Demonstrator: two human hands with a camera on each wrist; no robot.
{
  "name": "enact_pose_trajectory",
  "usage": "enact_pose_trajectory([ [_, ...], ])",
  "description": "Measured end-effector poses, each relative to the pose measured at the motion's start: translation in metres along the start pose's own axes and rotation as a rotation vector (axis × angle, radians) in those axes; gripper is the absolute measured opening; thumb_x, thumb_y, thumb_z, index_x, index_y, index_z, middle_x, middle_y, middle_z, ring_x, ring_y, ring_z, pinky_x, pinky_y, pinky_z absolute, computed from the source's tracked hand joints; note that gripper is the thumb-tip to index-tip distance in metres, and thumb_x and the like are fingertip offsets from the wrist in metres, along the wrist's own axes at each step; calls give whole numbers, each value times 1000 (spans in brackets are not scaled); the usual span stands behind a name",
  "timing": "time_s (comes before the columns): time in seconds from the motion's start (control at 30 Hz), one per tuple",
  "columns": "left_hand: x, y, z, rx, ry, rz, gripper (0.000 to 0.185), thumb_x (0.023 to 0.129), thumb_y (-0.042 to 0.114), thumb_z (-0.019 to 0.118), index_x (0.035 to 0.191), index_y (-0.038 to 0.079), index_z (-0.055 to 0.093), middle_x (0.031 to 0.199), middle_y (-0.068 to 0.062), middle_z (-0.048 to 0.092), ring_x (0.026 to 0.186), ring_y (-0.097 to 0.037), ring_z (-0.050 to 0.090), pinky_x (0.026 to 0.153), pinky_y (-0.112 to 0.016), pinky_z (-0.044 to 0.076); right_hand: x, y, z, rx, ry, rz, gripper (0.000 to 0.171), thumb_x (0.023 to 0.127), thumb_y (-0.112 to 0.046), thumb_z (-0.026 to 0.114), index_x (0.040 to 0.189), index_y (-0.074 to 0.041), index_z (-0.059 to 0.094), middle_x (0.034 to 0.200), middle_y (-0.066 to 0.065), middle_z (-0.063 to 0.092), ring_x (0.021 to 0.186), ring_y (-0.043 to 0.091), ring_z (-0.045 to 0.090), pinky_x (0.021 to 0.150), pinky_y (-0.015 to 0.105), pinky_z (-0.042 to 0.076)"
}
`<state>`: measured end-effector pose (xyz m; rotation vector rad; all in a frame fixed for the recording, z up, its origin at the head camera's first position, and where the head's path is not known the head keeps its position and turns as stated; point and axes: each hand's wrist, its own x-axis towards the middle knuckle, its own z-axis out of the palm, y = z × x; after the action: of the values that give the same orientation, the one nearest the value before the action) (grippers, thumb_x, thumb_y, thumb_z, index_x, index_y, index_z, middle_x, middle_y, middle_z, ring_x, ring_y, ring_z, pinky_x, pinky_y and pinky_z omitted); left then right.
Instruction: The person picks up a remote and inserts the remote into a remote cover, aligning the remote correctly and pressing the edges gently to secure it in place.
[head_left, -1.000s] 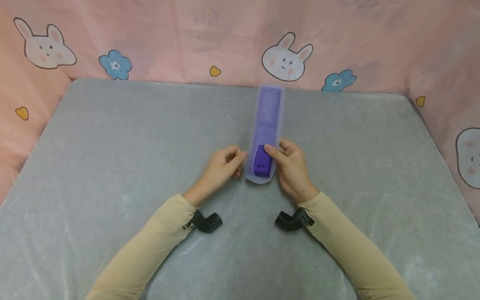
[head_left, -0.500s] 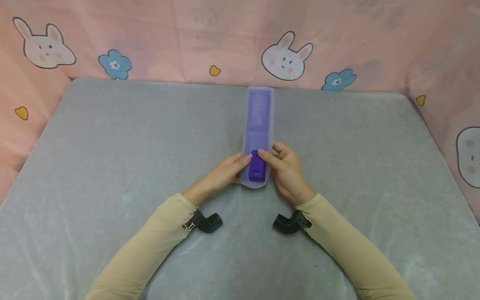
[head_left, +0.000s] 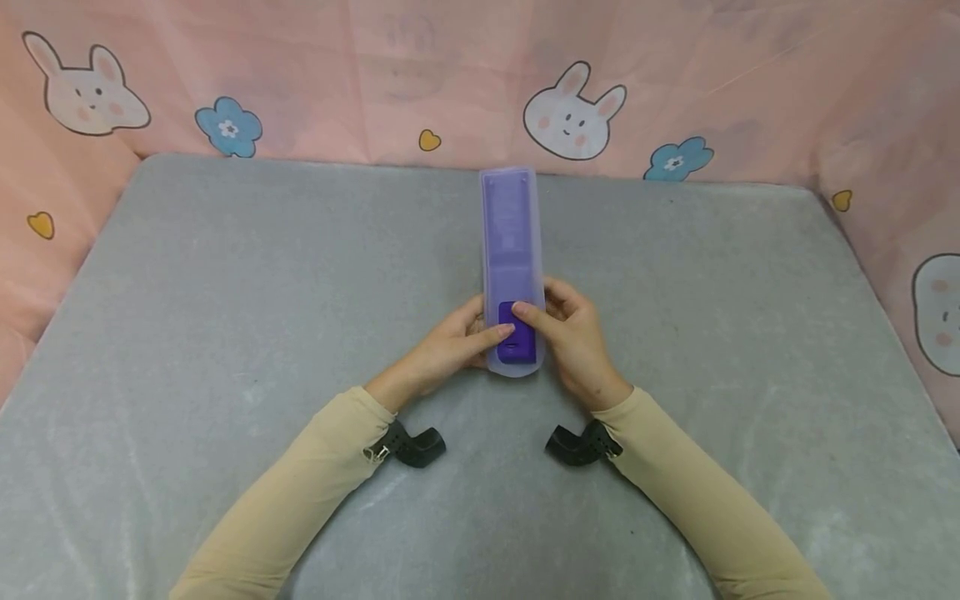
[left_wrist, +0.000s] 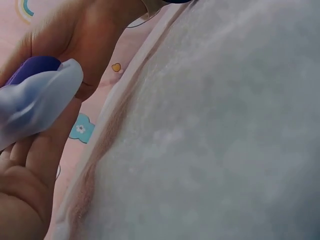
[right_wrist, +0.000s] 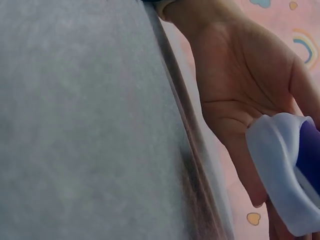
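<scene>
Both hands hold a long, narrow case [head_left: 512, 217] of translucent lilac plastic, tilted up above the table with its far end away from the body. A dark purple block [head_left: 519, 354] sits at the case's near end. My left hand [head_left: 450, 343] grips the left side, its thumb lying across the block. On the right side, my right hand [head_left: 579, 346] grips too, thumb tip on the block's upper part. Fingers behind the case are mostly hidden. The left wrist view shows the whitish rounded end [left_wrist: 55, 97] of the case; in the right wrist view the same plastic end [right_wrist: 277, 160] appears at the edge.
A grey cloth-covered table [head_left: 262, 275] stretches beneath both hands. Pink fabric [head_left: 322, 75] printed with rabbits, flowers and hearts hangs along the back and both sides. Black camera mounts [head_left: 420, 446] stick out from both wrists.
The case has shifted left and now stands straighter. My left hand, at first curled beside it, has taken hold of its left side, and its thumb has slid onto the dark purple block.
</scene>
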<state>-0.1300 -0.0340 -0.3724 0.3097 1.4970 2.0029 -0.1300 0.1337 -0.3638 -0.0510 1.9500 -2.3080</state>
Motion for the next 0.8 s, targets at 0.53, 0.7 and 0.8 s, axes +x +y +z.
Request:
enact_pose_trajectory([
  [0.53,1,-1,-2,51,76,53,48,95,0,50,140,-4,33,117,-32,57,104,-36,61,86,-41,53,0,0,-3,-105,-12,-68,37,85,3,65,121,8,55,102,2,63,94,16,59,80,25,51],
  [0.7,1,0,-3,56,130,40,48,95,0,51,140,-2,34,116,-32,58,101,-34,63,84,-40,54,0,2,-2,-92,0,-96,38,85,6,63,121,7,51,100,2,60,91,14,56,79,22,51],
  [0.8,1,1,-4,41,155,41,47,95,0,51,139,-3,33,118,-32,57,103,-35,62,85,-39,54,1,4,-3,-94,31,-132,32,84,8,63,114,5,54,99,2,59,90,14,55,78,21,50],
])
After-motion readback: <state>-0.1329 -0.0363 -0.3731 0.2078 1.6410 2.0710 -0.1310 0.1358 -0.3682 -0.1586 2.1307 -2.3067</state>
